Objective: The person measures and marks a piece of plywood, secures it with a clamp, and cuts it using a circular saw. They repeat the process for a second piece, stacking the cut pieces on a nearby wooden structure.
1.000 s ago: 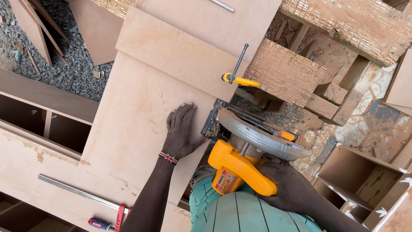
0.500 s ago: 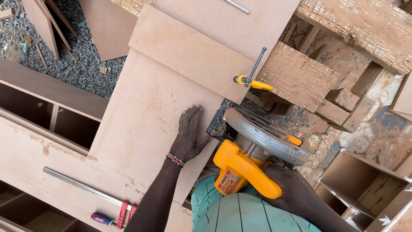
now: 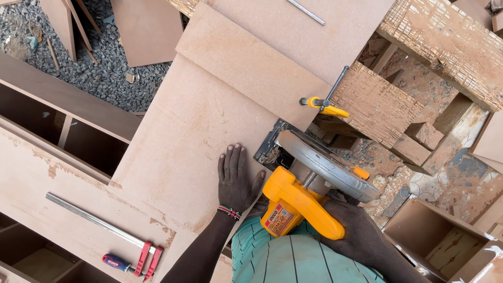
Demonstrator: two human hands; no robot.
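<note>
Left hand [image 3: 237,178] lies flat, fingers spread, on the pale brown fibreboard panel [image 3: 199,136]; right hand [image 3: 356,230], at its 3 o'clock, grips the yellow circular saw [image 3: 301,202] at the panel's edge. A red-and-white rectangular label [image 3: 276,219] marks the saw's body. A yellow-handled bar clamp [image 3: 325,102] sits at the saw's 12 o'clock, and a red-jawed steel bar clamp [image 3: 105,230] at 9 o'clock.

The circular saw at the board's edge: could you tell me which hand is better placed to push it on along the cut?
The right hand, probably: it grips the yellow circular saw by the handle behind the blade guard. The left hand lies flat on the fibreboard panel beside the saw, steadying it.
</note>
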